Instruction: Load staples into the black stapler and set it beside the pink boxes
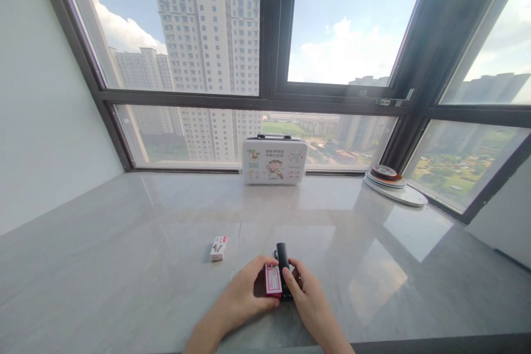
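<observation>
My left hand [253,287] is closed around a small red and white box [273,280], its thumb at the near end and its fingers at the far end. Right beside that box, on its right, is a black stapler [282,257] pointing away from me. My right hand [302,285] grips the stapler, with the thumb on its top and the fingers along its right side. The stapler's lower part is partly hidden by the hand and box. Further left on the counter lies a second small white and red box [218,248] with a dark picture on it.
A white case [274,162] with cartoon prints and a black handle stands against the window at the back. Several stacked round plates or lids [394,183] lie at the back right corner. The glossy grey countertop [136,265] reflects the window light.
</observation>
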Demonstrator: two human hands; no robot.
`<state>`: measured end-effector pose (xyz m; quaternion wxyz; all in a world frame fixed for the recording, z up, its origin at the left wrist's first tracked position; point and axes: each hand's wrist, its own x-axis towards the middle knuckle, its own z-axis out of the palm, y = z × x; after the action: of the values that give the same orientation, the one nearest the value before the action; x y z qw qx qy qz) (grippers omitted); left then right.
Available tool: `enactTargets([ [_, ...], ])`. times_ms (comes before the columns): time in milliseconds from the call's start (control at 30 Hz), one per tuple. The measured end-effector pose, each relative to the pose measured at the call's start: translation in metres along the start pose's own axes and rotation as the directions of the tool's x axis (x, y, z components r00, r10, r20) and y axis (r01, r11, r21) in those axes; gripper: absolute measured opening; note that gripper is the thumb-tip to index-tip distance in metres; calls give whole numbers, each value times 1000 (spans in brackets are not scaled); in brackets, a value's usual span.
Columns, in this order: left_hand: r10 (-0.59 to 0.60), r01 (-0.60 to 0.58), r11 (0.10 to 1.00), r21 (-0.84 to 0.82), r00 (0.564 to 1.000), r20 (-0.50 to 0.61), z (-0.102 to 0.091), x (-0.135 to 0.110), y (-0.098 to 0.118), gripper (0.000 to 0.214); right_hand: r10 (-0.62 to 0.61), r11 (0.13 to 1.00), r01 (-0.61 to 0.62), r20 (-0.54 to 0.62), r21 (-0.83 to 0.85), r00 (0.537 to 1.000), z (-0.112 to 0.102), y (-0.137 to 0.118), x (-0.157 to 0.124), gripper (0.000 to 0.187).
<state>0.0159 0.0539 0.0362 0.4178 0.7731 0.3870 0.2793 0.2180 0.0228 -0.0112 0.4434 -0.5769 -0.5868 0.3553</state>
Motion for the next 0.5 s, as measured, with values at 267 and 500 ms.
enactTargets([
  [267, 63, -61, 998, 30, 994, -90, 6, -2, -14, 100, 33, 998, -36, 48, 59, 998, -10, -3, -5, 66],
  [500, -123, 362, 901, 239, 741, -660, -83, -10, -49, 44, 100, 994, -94, 127, -49, 987, -19, -4, -19, 94],
])
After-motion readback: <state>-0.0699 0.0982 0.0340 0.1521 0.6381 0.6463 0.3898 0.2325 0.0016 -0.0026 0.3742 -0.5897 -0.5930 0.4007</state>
